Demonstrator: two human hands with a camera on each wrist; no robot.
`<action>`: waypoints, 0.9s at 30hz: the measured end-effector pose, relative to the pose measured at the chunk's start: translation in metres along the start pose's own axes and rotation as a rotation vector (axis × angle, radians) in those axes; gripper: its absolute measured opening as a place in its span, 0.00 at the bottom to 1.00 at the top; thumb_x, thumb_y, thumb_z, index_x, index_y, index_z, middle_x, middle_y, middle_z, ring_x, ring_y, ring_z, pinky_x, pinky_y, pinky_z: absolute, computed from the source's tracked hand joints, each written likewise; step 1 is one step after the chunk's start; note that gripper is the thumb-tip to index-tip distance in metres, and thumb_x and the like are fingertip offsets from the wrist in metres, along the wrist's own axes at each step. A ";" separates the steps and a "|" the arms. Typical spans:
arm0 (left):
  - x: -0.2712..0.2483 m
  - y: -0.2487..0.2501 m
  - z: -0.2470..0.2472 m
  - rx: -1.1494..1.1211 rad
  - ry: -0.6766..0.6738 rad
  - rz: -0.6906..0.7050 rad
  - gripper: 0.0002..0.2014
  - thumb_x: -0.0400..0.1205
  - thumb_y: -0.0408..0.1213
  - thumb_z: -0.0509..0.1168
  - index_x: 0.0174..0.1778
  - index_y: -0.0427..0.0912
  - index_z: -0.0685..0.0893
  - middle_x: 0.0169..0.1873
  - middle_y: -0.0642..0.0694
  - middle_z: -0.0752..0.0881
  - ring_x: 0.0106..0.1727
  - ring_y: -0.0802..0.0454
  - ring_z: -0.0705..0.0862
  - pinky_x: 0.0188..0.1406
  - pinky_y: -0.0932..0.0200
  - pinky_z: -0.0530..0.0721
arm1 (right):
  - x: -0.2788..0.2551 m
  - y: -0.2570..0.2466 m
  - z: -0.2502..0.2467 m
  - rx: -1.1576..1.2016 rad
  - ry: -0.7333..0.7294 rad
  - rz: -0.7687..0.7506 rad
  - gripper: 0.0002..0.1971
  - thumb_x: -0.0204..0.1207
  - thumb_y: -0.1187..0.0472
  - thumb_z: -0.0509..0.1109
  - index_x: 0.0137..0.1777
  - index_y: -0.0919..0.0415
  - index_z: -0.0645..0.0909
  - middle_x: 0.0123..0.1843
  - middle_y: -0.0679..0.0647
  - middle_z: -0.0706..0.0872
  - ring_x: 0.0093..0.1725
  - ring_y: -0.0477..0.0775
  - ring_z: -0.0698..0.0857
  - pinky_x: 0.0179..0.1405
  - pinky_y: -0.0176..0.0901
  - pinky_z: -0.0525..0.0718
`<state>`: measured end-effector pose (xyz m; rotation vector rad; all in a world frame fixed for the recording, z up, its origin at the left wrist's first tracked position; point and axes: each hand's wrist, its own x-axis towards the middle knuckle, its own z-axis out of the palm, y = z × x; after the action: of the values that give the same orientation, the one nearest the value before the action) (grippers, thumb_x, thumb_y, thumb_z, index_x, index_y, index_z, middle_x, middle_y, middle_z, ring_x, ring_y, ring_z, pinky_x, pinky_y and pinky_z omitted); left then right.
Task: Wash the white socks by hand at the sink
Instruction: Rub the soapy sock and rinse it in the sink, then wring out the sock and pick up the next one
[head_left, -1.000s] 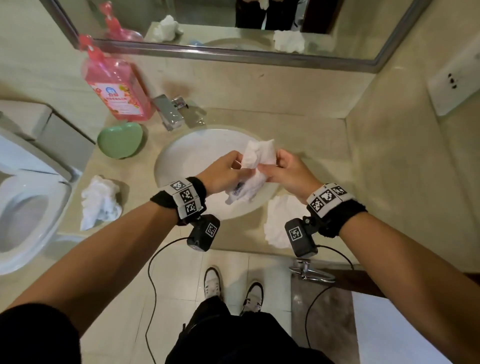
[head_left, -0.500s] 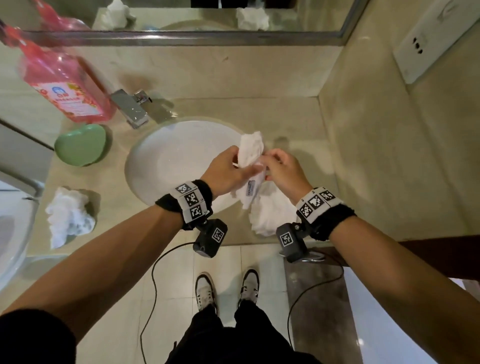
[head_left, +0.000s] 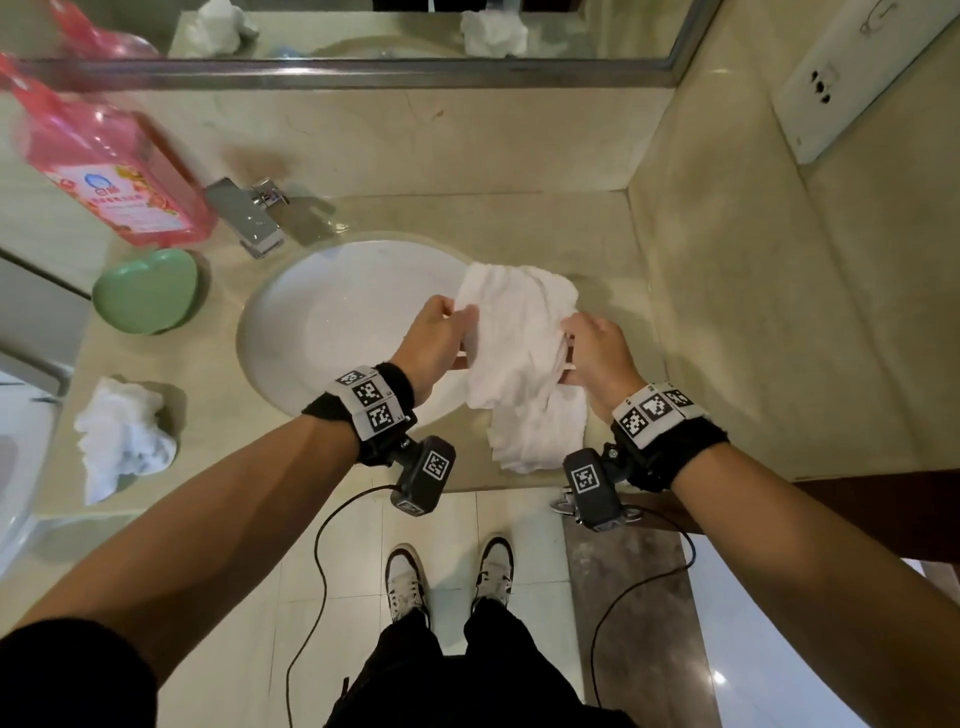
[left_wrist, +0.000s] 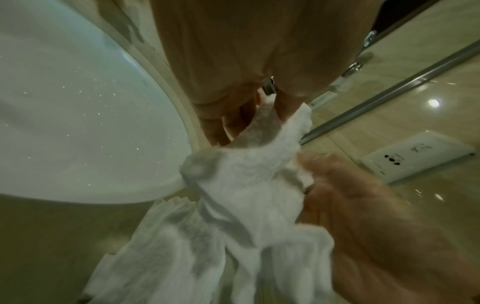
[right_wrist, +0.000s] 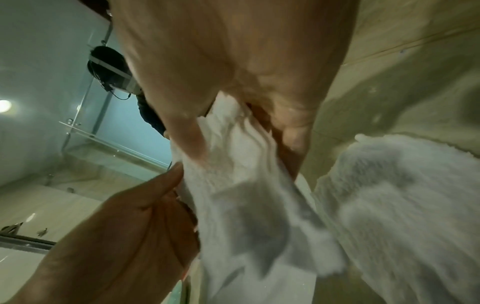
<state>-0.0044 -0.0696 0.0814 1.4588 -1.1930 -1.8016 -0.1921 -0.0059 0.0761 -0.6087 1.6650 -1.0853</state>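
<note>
A white sock (head_left: 514, 332) is stretched wide between both hands over the right rim of the round white sink (head_left: 332, 332). My left hand (head_left: 441, 338) pinches its left edge; my right hand (head_left: 587, 348) grips its right edge. In the left wrist view the sock (left_wrist: 249, 185) hangs from the fingers, and in the right wrist view the sock (right_wrist: 233, 185) runs between thumb and fingers. Under the held sock lies another white sock (head_left: 540, 436) on the counter beside the sink. A third crumpled sock (head_left: 122, 436) lies on the counter at the left.
A pink soap bottle (head_left: 109, 176) and a green dish (head_left: 145, 291) stand left of the chrome faucet (head_left: 249, 218). The mirror edge (head_left: 363, 73) runs along the back. A tiled wall with a socket plate (head_left: 852, 93) closes the right side. A toilet (head_left: 15, 467) stands at far left.
The sock was bunched between the two hands held close together; now the hands have pulled apart and spread it wide. The view has shifted slightly.
</note>
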 end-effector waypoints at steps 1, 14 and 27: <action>0.000 -0.002 0.003 0.028 -0.007 0.022 0.09 0.87 0.43 0.62 0.48 0.45 0.68 0.32 0.50 0.82 0.36 0.49 0.81 0.39 0.51 0.84 | -0.001 0.002 0.002 -0.023 -0.030 0.032 0.15 0.72 0.48 0.70 0.48 0.60 0.82 0.42 0.52 0.89 0.45 0.56 0.90 0.38 0.52 0.91; 0.013 -0.063 0.024 0.372 -0.272 -0.034 0.27 0.74 0.21 0.73 0.65 0.48 0.76 0.61 0.42 0.78 0.53 0.39 0.86 0.51 0.42 0.90 | 0.010 0.060 -0.063 -0.431 -0.059 0.154 0.19 0.77 0.68 0.74 0.67 0.56 0.80 0.59 0.51 0.88 0.58 0.55 0.88 0.54 0.56 0.91; 0.027 -0.093 0.005 0.434 -0.187 -0.119 0.22 0.75 0.27 0.76 0.62 0.45 0.80 0.56 0.46 0.81 0.47 0.50 0.85 0.48 0.56 0.89 | 0.034 0.076 -0.057 -0.820 0.014 -0.061 0.20 0.63 0.57 0.81 0.50 0.51 0.75 0.47 0.46 0.79 0.43 0.46 0.80 0.36 0.40 0.73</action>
<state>-0.0053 -0.0465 -0.0123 1.6489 -1.7072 -1.8688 -0.2486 0.0231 -0.0015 -1.1702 2.0981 -0.4007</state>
